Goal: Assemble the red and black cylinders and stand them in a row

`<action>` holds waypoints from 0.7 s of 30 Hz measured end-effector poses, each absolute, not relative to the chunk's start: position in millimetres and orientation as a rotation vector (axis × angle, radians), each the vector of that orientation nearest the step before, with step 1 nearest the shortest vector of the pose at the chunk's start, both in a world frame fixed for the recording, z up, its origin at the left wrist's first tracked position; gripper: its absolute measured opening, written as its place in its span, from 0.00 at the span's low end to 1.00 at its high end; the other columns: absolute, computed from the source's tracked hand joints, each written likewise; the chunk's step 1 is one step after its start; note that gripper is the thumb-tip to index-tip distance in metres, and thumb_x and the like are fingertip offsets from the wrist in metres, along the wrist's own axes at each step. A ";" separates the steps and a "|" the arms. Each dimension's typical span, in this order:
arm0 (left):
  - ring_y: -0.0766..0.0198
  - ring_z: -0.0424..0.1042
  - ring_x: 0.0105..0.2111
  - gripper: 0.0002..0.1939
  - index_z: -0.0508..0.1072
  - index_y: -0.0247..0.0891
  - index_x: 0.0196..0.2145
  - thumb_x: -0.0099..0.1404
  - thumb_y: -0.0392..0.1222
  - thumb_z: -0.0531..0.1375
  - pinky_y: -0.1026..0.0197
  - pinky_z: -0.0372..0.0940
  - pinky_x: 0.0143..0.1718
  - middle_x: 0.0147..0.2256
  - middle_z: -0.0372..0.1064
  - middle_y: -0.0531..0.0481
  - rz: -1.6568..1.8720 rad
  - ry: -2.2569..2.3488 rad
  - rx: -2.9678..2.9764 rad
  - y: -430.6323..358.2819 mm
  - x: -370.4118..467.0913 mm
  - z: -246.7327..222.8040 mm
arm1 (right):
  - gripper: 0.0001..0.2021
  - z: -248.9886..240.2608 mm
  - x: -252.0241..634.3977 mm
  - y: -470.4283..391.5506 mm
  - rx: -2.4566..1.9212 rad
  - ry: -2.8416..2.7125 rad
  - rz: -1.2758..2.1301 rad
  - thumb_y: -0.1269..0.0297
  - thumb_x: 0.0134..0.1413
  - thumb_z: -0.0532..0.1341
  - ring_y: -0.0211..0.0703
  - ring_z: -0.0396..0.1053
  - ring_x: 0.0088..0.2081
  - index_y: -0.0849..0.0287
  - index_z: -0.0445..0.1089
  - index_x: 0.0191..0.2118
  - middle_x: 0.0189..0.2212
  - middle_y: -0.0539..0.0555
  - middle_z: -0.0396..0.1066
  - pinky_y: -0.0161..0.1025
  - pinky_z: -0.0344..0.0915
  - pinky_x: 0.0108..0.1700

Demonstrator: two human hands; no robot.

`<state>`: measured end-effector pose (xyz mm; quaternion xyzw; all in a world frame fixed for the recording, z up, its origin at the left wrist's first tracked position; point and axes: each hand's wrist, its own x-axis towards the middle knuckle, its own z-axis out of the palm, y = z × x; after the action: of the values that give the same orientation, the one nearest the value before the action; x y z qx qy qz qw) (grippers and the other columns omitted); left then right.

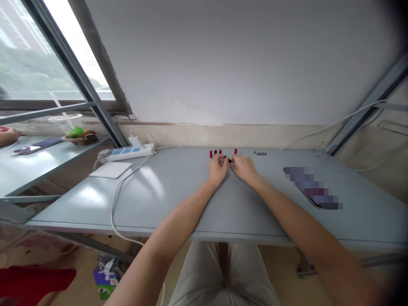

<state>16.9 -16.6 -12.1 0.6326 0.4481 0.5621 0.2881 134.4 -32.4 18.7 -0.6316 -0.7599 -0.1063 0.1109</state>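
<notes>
Near the back of the grey desk, my left hand [218, 169] and my right hand [245, 168] are close together, fingers closed. Both pinch a small black cylinder [228, 159], one hand at each end; its exact kind is too small to make out. Just beyond my left hand stand a red cylinder [211, 154], a black standing piece [215, 151] and another red piece [220, 151], partly behind the fingers. One more red cylinder [236, 151] is behind my right hand. Several tiny grey metal pieces [261, 154] lie in a row to the right.
A white power strip [130, 152] and a flat white square [111, 170] lie left, with a cable [113, 204] hanging over the desk's front edge. A pixelated phone-like slab [314, 191] is at right. Another person's hand [9, 135] shows at far left, near a cup [72, 127].
</notes>
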 end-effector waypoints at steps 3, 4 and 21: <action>0.73 0.57 0.20 0.07 0.63 0.37 0.31 0.60 0.42 0.56 0.67 0.54 0.24 0.22 0.60 0.56 1.518 1.185 1.676 -17.6 16.8 -11.8 | 0.12 19.7 132.6 -34.0 -1.879 -2.207 -0.300 0.64 0.58 0.50 0.50 0.69 0.38 0.63 0.67 0.40 0.35 0.63 0.72 0.41 0.57 0.39; 0.73 0.57 0.20 0.07 0.62 0.37 0.31 0.60 0.43 0.56 0.67 0.54 0.24 0.22 0.60 0.56 1.524 1.178 1.671 -17.9 16.8 -11.7 | 0.12 20.3 131.9 -34.7 -1.888 -2.199 -0.295 0.65 0.58 0.50 0.50 0.69 0.38 0.63 0.67 0.41 0.35 0.62 0.72 0.41 0.57 0.39; 0.71 0.61 0.22 0.07 0.62 0.37 0.33 0.62 0.43 0.55 0.67 0.58 0.27 0.26 0.64 0.53 1.554 1.193 1.612 -10.0 12.7 -12.3 | 0.10 4.4 164.2 -14.0 -1.998 -1.959 -0.048 0.64 0.54 0.55 0.47 0.70 0.39 0.60 0.69 0.40 0.36 0.59 0.73 0.37 0.60 0.38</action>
<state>12.7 -10.0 -12.3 0.6067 0.4488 0.5846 0.2978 164.2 -14.0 4.4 -0.7034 -0.6898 -0.0170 0.1708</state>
